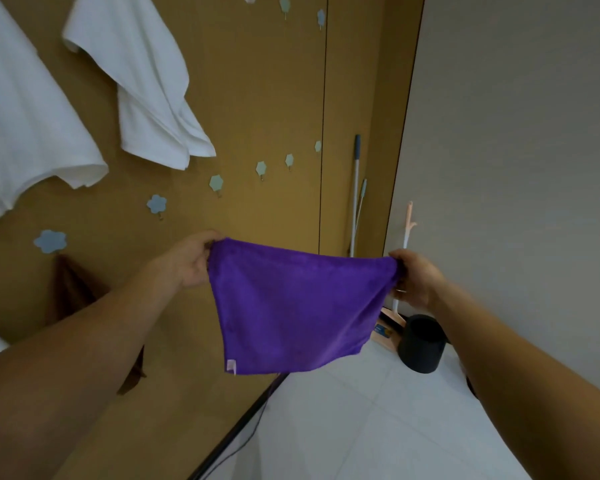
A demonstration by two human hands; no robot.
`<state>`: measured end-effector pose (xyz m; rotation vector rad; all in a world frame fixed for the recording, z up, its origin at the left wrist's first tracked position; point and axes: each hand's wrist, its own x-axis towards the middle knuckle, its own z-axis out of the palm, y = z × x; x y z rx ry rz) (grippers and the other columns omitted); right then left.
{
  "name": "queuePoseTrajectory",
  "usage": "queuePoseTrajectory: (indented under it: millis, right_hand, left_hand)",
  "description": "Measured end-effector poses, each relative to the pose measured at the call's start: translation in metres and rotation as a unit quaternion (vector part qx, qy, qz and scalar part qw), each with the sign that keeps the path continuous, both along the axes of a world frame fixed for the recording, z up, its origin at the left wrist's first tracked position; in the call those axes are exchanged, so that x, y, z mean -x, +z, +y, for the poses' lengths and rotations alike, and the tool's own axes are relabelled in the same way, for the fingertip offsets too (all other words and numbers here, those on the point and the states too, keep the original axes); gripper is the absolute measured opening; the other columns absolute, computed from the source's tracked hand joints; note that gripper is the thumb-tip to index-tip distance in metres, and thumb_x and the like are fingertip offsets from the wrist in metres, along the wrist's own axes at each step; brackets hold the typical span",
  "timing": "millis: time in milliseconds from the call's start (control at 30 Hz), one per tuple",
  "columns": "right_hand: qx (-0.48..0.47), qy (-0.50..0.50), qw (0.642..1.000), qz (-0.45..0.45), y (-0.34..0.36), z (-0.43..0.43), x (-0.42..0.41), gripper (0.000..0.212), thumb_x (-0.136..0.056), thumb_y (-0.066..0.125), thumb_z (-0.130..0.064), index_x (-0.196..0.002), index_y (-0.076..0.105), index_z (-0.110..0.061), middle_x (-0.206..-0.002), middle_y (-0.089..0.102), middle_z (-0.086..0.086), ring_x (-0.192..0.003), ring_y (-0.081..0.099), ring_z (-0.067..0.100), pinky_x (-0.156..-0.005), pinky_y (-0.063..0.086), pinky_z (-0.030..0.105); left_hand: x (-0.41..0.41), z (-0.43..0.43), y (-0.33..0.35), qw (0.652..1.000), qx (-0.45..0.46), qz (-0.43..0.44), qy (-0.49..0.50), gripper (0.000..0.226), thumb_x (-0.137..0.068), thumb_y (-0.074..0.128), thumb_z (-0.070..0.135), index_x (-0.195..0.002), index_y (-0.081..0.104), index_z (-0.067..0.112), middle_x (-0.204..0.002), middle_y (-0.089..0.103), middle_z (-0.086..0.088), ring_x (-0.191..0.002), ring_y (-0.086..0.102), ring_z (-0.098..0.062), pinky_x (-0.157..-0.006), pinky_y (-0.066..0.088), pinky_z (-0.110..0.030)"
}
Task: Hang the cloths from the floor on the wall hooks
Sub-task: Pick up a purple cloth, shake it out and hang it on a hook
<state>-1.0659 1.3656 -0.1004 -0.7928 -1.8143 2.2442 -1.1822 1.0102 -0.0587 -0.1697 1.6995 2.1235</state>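
A purple cloth point(291, 306) hangs spread out in the air in front of the wooden wall point(257, 98). My left hand point(191, 259) pinches its upper left corner and my right hand point(414, 277) pinches its upper right corner. A small white tag sits at the cloth's lower left corner. A row of flower-shaped hooks runs up the wall: an empty blue one point(157, 204), a pale green one point(216, 183) and more to the right. A brown cloth point(71, 289) hangs from the blue hook point(50, 241) at lower left. Two white cloths point(146, 84) point(25, 126) hang higher up.
A black bin point(421, 344) stands on the white tiled floor point(378, 427) in the corner. Behind it lean a mop handle point(355, 188) and a broom with a pink dustpan point(394, 320). A dark cable point(243, 441) runs along the wall's base. A grey wall point(516, 150) closes the right side.
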Motion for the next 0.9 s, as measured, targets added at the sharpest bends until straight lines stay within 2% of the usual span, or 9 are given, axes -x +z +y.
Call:
queuePoseTrajectory:
  millis: [67,167,233,300,433,567,633,800,900]
  right_hand:
    - [-0.071,-0.030,0.997,-0.005,-0.002,0.003,0.004,0.025,-0.092,0.059,-0.035,-0.092,0.060,-0.010,-0.085,0.058,0.012,-0.074,0.055,0.023,-0.068,0.049,0.037]
    - [-0.274,-0.046,0.958,-0.073,-0.008,0.010,0.008,0.041,-0.096,0.053,-0.041,-0.092,0.062,-0.001,-0.083,0.059,0.016,-0.067,0.055,0.025,-0.062,0.047,0.037]
    - [-0.325,-0.045,0.940,-0.097,-0.011,0.008,0.009,0.044,-0.098,0.047,-0.042,-0.085,0.060,-0.003,-0.078,0.057,0.014,-0.062,0.053,0.023,-0.056,0.046,0.034]
    - [-0.313,-0.071,0.943,-0.089,-0.012,0.005,0.010,0.044,-0.099,0.046,-0.042,-0.085,0.060,-0.003,-0.079,0.057,0.014,-0.063,0.053,0.022,-0.057,0.044,0.035]
    - [-0.217,-0.121,0.968,-0.031,-0.008,0.006,0.008,0.044,-0.091,0.061,-0.043,-0.090,0.065,0.000,-0.082,0.059,0.014,-0.064,0.050,0.020,-0.055,0.040,0.033]
    - [-0.208,-0.134,0.969,-0.006,-0.007,0.005,0.008,0.053,-0.088,0.065,-0.044,-0.102,0.065,0.007,-0.084,0.058,0.015,-0.071,0.052,0.023,-0.064,0.043,0.037]
    - [-0.205,-0.138,0.969,0.009,-0.005,0.002,0.010,0.055,-0.086,0.067,-0.043,-0.103,0.064,0.009,-0.084,0.057,0.015,-0.073,0.052,0.024,-0.066,0.043,0.038]
    - [-0.183,-0.129,0.974,0.026,0.001,-0.005,0.012,0.035,-0.084,0.072,-0.034,-0.069,0.058,-0.006,-0.069,0.055,0.008,-0.058,0.048,0.017,-0.054,0.041,0.030]
    - [-0.170,-0.111,0.978,0.041,0.002,-0.006,0.013,0.033,-0.088,0.070,-0.024,-0.066,0.049,-0.012,-0.070,0.051,0.011,-0.054,0.043,0.017,-0.050,0.038,0.029]
  left_hand:
    - [0.006,-0.003,0.000,0.998,0.051,0.029,0.008,0.009,-0.093,0.055,0.015,-0.092,0.063,0.011,-0.089,0.062,-0.004,-0.079,0.057,-0.016,-0.072,0.050,-0.030]
    - [0.011,0.001,-0.002,0.990,0.116,0.064,0.048,0.019,-0.097,0.050,0.011,-0.083,0.063,0.012,-0.087,0.061,-0.002,-0.077,0.055,-0.013,-0.064,0.047,-0.026]
    - [0.014,0.008,-0.005,0.983,0.136,0.090,0.079,0.022,-0.096,0.050,0.008,-0.079,0.063,0.012,-0.082,0.061,-0.001,-0.072,0.055,-0.011,-0.053,0.051,-0.023]
    - [0.018,0.014,-0.007,0.975,0.160,0.119,0.100,0.022,-0.094,0.051,0.006,-0.076,0.063,0.011,-0.078,0.061,-0.002,-0.067,0.055,-0.011,-0.044,0.049,-0.017]
    - [0.028,0.015,-0.010,0.960,0.206,0.153,0.109,0.024,-0.092,0.047,0.001,-0.073,0.052,0.013,-0.074,0.052,-0.003,-0.062,0.047,-0.013,-0.054,0.041,-0.029]
    - [0.033,0.012,-0.013,0.961,0.209,0.142,0.114,0.020,-0.098,0.042,0.011,-0.098,0.060,0.020,-0.084,0.058,-0.001,-0.069,0.051,-0.013,-0.060,0.044,-0.027]
    - [0.033,0.011,-0.014,0.961,0.218,0.127,0.111,0.021,-0.098,0.043,0.014,-0.099,0.063,0.020,-0.082,0.058,0.001,-0.068,0.050,-0.012,-0.060,0.041,-0.027]
    - [0.026,0.004,-0.013,0.964,0.245,0.077,0.073,0.006,-0.087,0.058,0.021,-0.085,0.062,0.018,-0.077,0.056,0.002,-0.069,0.050,-0.013,-0.061,0.038,-0.028]
    - [0.020,-0.004,-0.012,0.963,0.257,0.068,0.047,0.005,-0.080,0.060,0.019,-0.085,0.062,0.019,-0.078,0.055,0.002,-0.070,0.049,-0.013,-0.061,0.034,-0.030]
